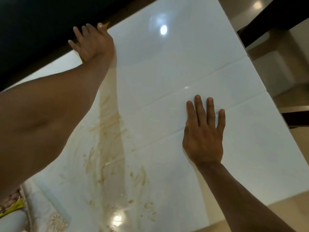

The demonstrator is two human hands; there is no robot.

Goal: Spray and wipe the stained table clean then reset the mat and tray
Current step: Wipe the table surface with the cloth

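The glossy white table (184,67) carries brown smeared stains (110,148) in a wet streak running from the near edge toward the far left. My left hand (91,41) reaches to the far left edge and presses flat on a yellow cloth (106,25), of which only small corners show under the fingers and palm. My right hand (203,131) lies flat on the table at the right, fingers straight and spread, holding nothing. No spray bottle, mat or tray shows clearly.
A dark surface (33,30) borders the table at the far left. At the bottom left corner lie a pale lace-patterned fabric (50,215) and a yellow-green strip (15,208). Beige floor (284,215) and dark furniture legs (260,29) lie beyond the right edge.
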